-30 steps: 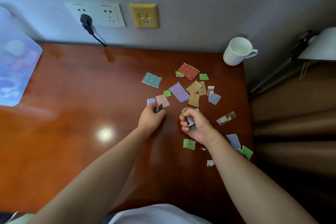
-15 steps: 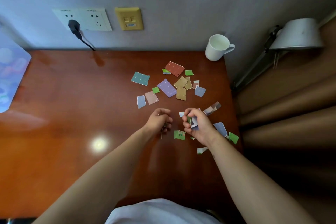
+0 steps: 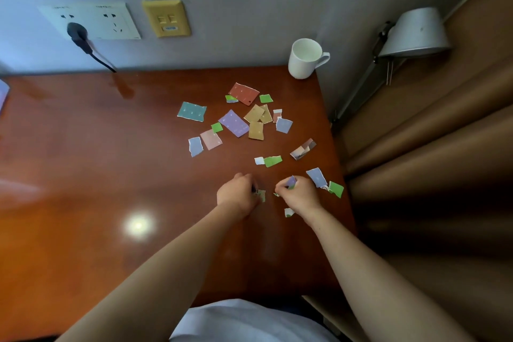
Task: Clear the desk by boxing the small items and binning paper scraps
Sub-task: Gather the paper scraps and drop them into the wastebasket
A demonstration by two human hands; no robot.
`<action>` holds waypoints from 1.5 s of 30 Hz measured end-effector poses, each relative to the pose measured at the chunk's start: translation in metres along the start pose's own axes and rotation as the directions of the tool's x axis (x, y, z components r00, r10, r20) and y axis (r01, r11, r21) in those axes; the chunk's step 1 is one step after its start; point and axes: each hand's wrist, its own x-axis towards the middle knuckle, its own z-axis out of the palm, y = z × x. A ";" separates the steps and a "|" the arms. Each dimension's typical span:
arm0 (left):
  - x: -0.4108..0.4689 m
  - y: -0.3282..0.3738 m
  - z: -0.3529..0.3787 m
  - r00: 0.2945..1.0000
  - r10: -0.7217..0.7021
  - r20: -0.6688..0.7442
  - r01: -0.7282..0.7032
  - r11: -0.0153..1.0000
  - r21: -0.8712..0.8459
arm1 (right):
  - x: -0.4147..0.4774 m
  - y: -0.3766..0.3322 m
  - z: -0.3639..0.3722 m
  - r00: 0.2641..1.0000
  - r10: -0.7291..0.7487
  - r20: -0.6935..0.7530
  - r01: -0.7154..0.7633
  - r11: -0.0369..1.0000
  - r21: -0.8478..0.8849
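Several torn coloured paper scraps lie on the right half of the brown desk (image 3: 83,175): a teal scrap (image 3: 192,111), a red one (image 3: 243,93), a purple one (image 3: 233,123) and tan pieces (image 3: 256,119). My left hand (image 3: 236,195) is closed, its fingertips on a green scrap (image 3: 261,195) lying on the desk; a small dark thing shows at its fingers. My right hand (image 3: 301,194) is shut on a bunch of scraps (image 3: 291,182), purple and green. A blue scrap (image 3: 317,176) and a green one (image 3: 336,189) lie just right of it.
A white mug (image 3: 304,59) stands at the desk's back right corner. Wall sockets with a black plug (image 3: 79,33) and a yellow plate (image 3: 166,18) are behind. A grey lamp (image 3: 416,33) hangs over the brown bedding on the right.
Both hands have drawn back toward the desk's near right part. My left hand moved from the pink scrap to the green scrap near my right hand. A white-and-green scrap now lies uncovered.
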 end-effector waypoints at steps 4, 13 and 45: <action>-0.001 -0.001 0.000 1.000 0.017 0.021 -0.018 1.000 0.002 | -0.003 0.007 0.001 0.997 -0.063 -0.037 0.050 0.957 -0.286; -0.005 0.006 -0.010 0.951 -0.207 0.232 0.310 0.669 -0.675 | -0.005 0.007 0.011 0.984 -0.154 -0.095 0.080 0.843 -0.532; -0.020 0.005 -0.007 0.950 -0.237 0.205 0.309 0.592 -0.745 | -0.010 0.004 0.016 0.981 -0.189 -0.042 0.111 0.728 -0.676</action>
